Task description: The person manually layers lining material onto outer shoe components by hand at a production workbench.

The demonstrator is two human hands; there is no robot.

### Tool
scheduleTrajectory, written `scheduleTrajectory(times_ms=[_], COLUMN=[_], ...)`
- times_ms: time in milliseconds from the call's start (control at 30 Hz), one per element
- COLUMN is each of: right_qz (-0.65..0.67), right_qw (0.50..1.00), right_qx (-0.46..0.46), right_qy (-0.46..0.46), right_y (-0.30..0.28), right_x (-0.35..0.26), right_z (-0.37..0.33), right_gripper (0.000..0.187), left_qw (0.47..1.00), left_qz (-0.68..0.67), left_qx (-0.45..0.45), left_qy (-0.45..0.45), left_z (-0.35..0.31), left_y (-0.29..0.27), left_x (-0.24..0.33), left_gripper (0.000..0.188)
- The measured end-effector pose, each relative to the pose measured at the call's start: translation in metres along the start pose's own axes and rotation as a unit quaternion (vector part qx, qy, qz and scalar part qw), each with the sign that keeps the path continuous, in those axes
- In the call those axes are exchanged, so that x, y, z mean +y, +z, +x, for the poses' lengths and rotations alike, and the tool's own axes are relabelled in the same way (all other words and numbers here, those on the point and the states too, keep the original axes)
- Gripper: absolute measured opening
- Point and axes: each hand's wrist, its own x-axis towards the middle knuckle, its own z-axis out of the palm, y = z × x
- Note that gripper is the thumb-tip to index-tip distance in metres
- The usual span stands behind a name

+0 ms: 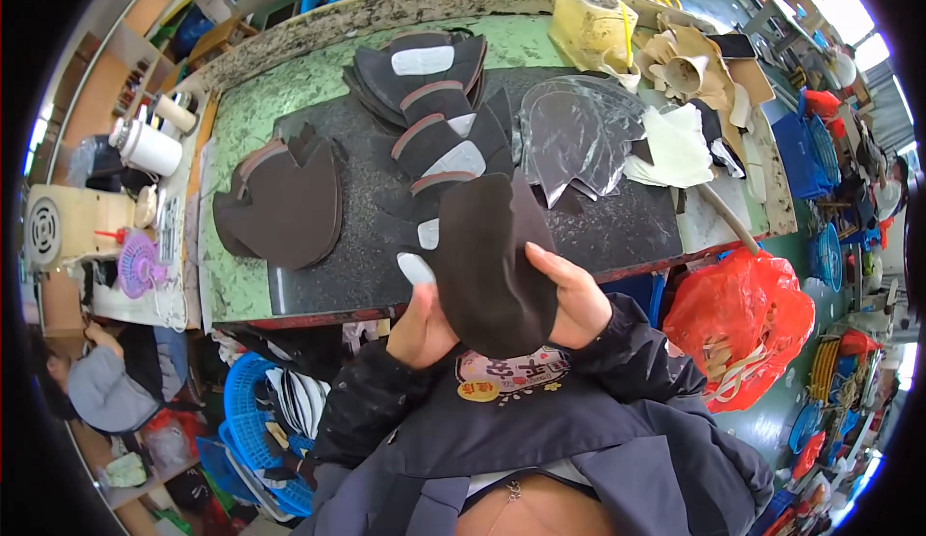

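Note:
Both of my hands hold a dark brown, soft shoe upper piece (492,266) up in front of my chest, at the table's near edge. My left hand (422,329) grips its lower left side. On the opposite side my right hand (571,300) has its thumb on the face of the piece and its fingers behind, partly hidden. Just beyond lies an overlapping row of dark upper pieces (453,155) with pale grey patches and reddish edges. A stack of brown upper pieces (289,206) sits to the left, and clear plastic film (579,126) covers dark pieces to the right.
The green worktable (236,290) carries a yellowed plastic container (590,29), white sheets (675,145) and a stick (728,216). A red plastic bag (743,324) stands right of me, a blue basket (249,401) left. Another person (116,382) sits far left, near a purple fan (140,264).

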Motion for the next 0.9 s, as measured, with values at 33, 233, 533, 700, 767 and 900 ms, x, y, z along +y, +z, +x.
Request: scheduleTrajectory(times_ms=[33, 233, 533, 700, 767, 900], right_qz=[-0.033, -0.085, -0.671, -0.747, -0.784, -0.817], right_qw=[0.999, 0.991, 0.677, 0.561, 0.519, 0.466], right_qx=[0.016, 0.059, 0.178, 0.188, 0.212, 0.248], right_qy=[-0.004, -0.090, -0.245, -0.304, -0.266, -0.233], right_y=[-0.005, -0.016, -0.014, -0.027, -0.034, -0.027], right_x=[0.003, 0.015, -0.001, -0.028, -0.038, -0.046], right_z=[-0.001, -0.008, -0.014, 0.030, 0.040, 0.048], right_gripper=[0.045, 0.047, 0.009, 0.022, 0.023, 0.032], left_qw=[0.991, 0.772, 0.673, 0.661, 0.657, 0.675], left_qz=[0.097, 0.556, 0.686, 0.702, 0.708, 0.689], left_qx=[0.050, 0.167, 0.188, 0.226, 0.212, 0.216], left_qy=[0.076, 0.257, 0.202, 0.136, 0.150, 0.152], left_z=[0.008, -0.002, -0.024, 0.013, 0.025, 0.034], left_y=[0.006, -0.008, 0.004, -0.019, -0.033, -0.038], left_x=[0.001, 0.015, 0.044, 0.071, 0.074, 0.075], left_gripper=[0.041, 0.015, 0.008, 0.019, 0.026, 0.030])
